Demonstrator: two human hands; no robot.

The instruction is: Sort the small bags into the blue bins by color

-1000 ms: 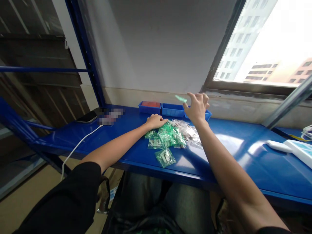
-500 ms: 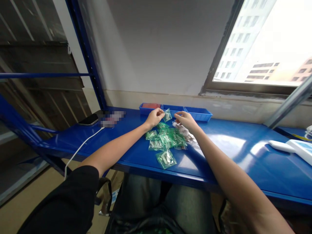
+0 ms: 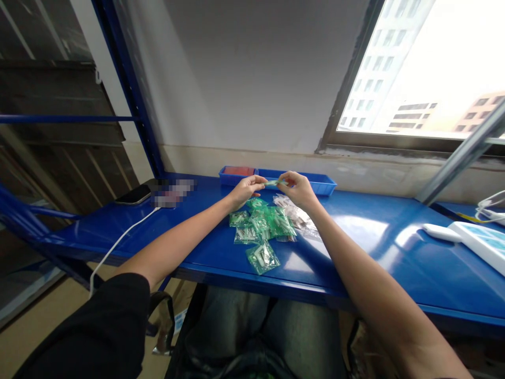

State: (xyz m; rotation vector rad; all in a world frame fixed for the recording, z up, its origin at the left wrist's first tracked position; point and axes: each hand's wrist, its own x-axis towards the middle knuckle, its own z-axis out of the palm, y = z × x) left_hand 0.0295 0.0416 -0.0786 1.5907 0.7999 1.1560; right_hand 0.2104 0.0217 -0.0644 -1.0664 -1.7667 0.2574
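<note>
Between my two hands a small green-tinted plastic bag (image 3: 272, 183) is held nearly edge-on above the table. My left hand (image 3: 246, 190) pinches its left end with thumb and fingers. At the other end, my right hand (image 3: 295, 188) is closed on the bag too. Below lies a pile of similar green plastic bags (image 3: 268, 223) with small pale parts inside. One separate green bag (image 3: 262, 257) sits nearer the table's front edge. A heap of small whitish packets (image 3: 294, 210) is beside the pile, partly behind my right wrist.
Blue bins (image 3: 323, 185) line the wall, the left one holding reddish items (image 3: 239, 171). A dark phone (image 3: 136, 194) and a white cable (image 3: 122, 247) are at left. A white device (image 3: 479, 243) stands at right on the blue table (image 3: 366, 263).
My right hand has closed on the right end of the bag that my left hand held alone. The bag has turned from facing me to nearly edge-on. The view has shifted slightly.
</note>
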